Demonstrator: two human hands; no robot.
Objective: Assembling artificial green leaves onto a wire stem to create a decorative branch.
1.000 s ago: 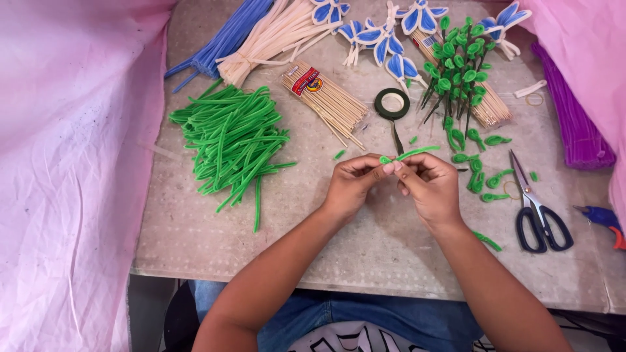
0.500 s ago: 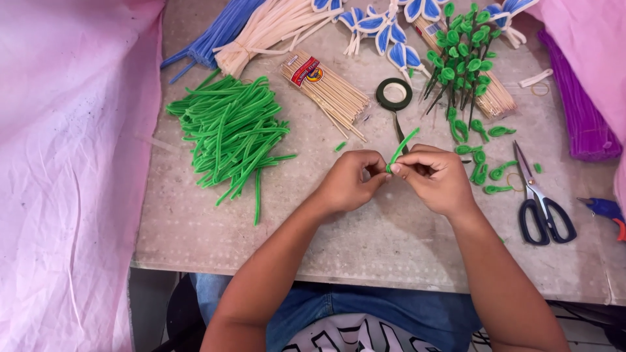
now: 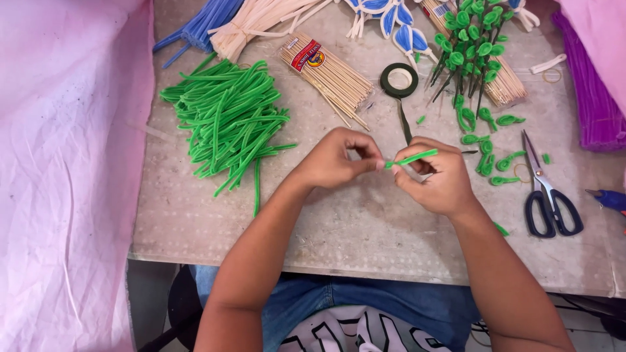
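Observation:
My left hand (image 3: 339,160) and my right hand (image 3: 440,179) meet over the middle of the table (image 3: 365,228), both pinching a short green pipe cleaner (image 3: 412,158) that runs between their fingertips. A thin dark stick pokes out past my right fingers. To the left lies a loose heap of green pipe cleaners (image 3: 228,120). Just beyond my hands sit a bundle of thin wooden sticks (image 3: 329,77) and a roll of dark green tape (image 3: 399,80) with its tail trailing toward my hands.
Black-handled scissors (image 3: 544,189) lie at the right, with small green leaf loops (image 3: 486,153) beside them. Finished green leaf stems (image 3: 469,45) stand behind. Purple pipe cleaners (image 3: 590,98), blue ones (image 3: 202,26) and cream ones (image 3: 261,23) line the back. Pink cloth (image 3: 65,176) hangs at left.
The green pipe cleaner has swung from pointing up and away to lying nearly level between my fingertips. Both hands stay together over the same spot.

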